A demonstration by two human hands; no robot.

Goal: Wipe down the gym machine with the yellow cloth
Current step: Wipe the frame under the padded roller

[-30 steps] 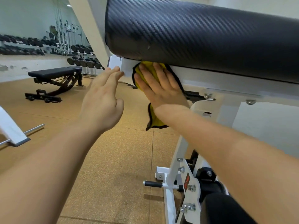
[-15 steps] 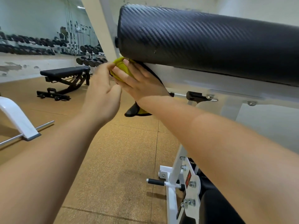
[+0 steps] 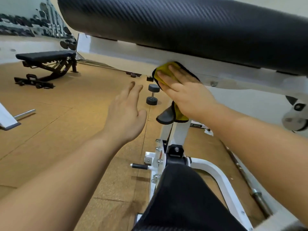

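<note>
Right hand [image 3: 186, 95] pressed the yellow cloth [image 3: 162, 70] flat-fingered against the white machine rail [image 3: 126, 59], just under the black pad [image 3: 183, 25]. Left hand [image 3: 126, 114] hovered apart, fingers straight, holding nothing. We judged the cloth light, soft and floppy, its loose end hanging; best pinned under a flat palm.

The single head-worn camera looks forward and down along both forearms [image 3: 66, 180], close beneath the black pad [image 3: 183, 22] of the gym machine [image 3: 177, 130]. Its wide angle takes in the floor [image 3: 66, 122] beyond.
</note>
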